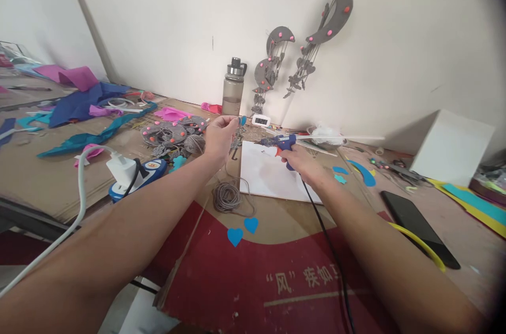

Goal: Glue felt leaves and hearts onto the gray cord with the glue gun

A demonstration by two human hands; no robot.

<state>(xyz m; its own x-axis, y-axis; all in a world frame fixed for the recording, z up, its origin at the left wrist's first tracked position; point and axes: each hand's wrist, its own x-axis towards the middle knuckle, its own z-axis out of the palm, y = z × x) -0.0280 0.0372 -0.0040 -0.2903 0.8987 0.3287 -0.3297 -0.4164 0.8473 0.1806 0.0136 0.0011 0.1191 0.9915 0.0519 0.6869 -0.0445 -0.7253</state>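
Note:
My left hand (221,136) pinches a small blue piece (242,120) between thumb and fingers, with grey cord running down from it. The cord leads toward a loose coil (226,196) on the cardboard. In my right hand (296,159) is a blue glue gun (282,141), its nozzle pointing left toward my left hand, a gap between them. A clear glue stick (348,137) sticks out of its back. Beneath the gun lies a white sheet (269,173). Two blue hearts (235,236) lie below the coil.
A bottle (233,89) and small clock (261,120) stand by the wall. Grey felt pieces (169,135) and a power strip (154,169) are at left. A phone (419,228) lies right. The gun's black cable (328,234) runs toward me. Moon-shaped hangings (336,20) hang behind.

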